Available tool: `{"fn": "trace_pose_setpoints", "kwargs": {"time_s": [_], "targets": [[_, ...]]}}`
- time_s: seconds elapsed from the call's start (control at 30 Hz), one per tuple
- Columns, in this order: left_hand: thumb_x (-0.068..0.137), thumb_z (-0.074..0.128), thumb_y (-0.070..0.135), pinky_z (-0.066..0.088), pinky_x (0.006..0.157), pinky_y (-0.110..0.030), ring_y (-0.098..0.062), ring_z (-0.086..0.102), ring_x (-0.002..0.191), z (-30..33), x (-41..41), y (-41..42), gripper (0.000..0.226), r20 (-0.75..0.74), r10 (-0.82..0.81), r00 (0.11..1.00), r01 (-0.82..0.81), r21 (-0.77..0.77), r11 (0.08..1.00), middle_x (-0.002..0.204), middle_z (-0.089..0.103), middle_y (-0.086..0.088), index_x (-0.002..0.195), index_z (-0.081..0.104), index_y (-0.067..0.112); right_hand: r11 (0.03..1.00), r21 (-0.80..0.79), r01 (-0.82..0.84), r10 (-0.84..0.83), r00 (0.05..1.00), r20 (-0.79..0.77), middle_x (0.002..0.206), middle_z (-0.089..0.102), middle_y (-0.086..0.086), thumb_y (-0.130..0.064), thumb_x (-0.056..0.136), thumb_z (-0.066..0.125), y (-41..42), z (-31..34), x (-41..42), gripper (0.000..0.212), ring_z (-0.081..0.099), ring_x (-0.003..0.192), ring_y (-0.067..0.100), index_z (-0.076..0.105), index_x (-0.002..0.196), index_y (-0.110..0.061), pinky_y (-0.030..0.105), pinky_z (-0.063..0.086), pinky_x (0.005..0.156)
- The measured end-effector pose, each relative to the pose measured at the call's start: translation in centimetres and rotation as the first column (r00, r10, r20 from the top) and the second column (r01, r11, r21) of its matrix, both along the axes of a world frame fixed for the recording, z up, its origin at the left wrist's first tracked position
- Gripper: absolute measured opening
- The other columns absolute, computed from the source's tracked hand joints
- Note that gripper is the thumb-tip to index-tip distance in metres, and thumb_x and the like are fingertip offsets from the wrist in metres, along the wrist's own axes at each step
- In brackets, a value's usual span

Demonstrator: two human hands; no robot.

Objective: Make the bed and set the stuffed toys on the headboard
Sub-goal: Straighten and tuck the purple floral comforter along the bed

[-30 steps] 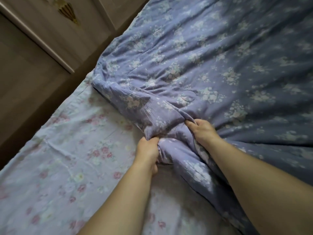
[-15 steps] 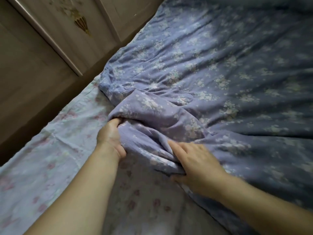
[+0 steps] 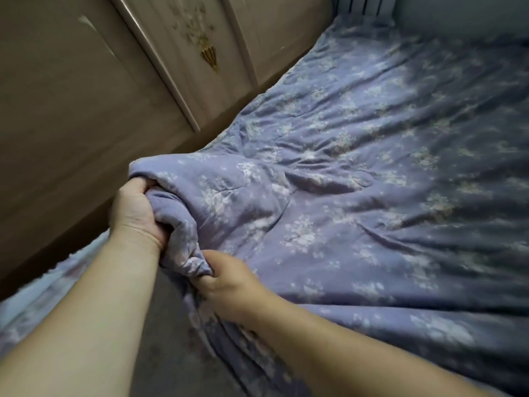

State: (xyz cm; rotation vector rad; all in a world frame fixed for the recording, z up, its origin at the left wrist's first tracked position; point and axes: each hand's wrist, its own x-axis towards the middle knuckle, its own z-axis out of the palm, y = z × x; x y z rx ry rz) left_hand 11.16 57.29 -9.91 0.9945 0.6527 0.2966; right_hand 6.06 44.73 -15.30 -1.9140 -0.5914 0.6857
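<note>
Left hand [image 3: 134, 209] clenches a bunched corner of the lavender quilted comforter with white floral print [image 3: 357, 202], fingers curled deep into the fold, probably to drag that edge toward the beige wardrobe doors [image 3: 183, 67] and square it up. Right hand [image 3: 229, 282], just beside it, pinches the same hem lower down, seemingly keeping it taut. Beneath the arms shows a pale sheet with pink flowers [image 3: 31, 305]. Neither stuffed toys nor headboard are in view.
</note>
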Motion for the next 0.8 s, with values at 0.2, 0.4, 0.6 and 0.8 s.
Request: {"fn": "trace_pose_setpoints", "kwargs": {"time_s": [0.2, 0.4, 0.6, 0.8], "targets": [[0.085, 0.054, 0.026, 0.046, 0.044, -0.015, -0.011, 0.056, 0.053, -5.1, -2.0, 3.3, 0.013, -0.190, 0.039, 0.981, -0.020, 0.103, 0.995, 0.064, 0.058, 0.000, 0.074, 0.055, 0.019, 0.994, -0.102, -0.026, 0.016, 0.996, -0.091, 0.114, 0.063, 0.015, -0.025, 0.088, 0.046, 1.1, -4.4, -0.3, 0.027, 0.057, 0.105, 0.028, 0.058, 0.108, -0.011, 0.038, 0.045, 0.088], [0.080, 0.061, 0.015, 0.046, 0.055, -0.024, -0.020, 0.058, 0.061, -7.2, -2.6, 2.2, 0.022, -0.278, -0.036, 0.960, 0.106, 0.241, 0.965, 0.080, 0.062, -0.008, 0.101, 0.058, 0.016, 0.998, 0.061, 0.003, 0.025, 0.889, -0.457, 0.103, 0.070, -0.003, -0.045, 0.069, 0.077, -0.3, -5.4, 2.4, 0.044, 0.064, 0.098, 0.012, 0.066, 0.104, -0.021, 0.031, 0.052, 0.088], [0.075, 0.071, 0.037, 0.055, 0.084, -0.040, -0.025, 0.068, 0.092, -7.2, -2.2, 1.3, 0.044, -0.205, -0.036, 0.978, 0.062, 0.122, 0.991, 0.103, 0.070, -0.011, 0.108, 0.066, 0.010, 0.888, 0.066, 0.456, -0.409, 0.847, -0.340, 0.086, 0.064, -0.001, -0.067, 0.071, 0.062, 0.7, -5.0, 7.0, 0.056, 0.062, 0.084, 0.017, 0.064, 0.094, -0.016, 0.048, 0.053, 0.088], [0.082, 0.044, -0.007, 0.046, 0.046, -0.015, -0.012, 0.054, 0.047, -8.1, -1.6, -0.1, 0.026, -0.165, -0.109, 0.980, 0.132, 0.136, 0.982, 0.046, 0.055, 0.005, 0.066, 0.050, 0.013, 0.668, -0.114, 0.736, -0.713, 0.588, -0.381, 0.118, 0.051, 0.004, -0.060, 0.071, 0.069, 1.9, -3.3, 9.6, 0.082, 0.061, 0.095, 0.028, 0.036, 0.131, -0.015, 0.042, 0.058, 0.076]]}}
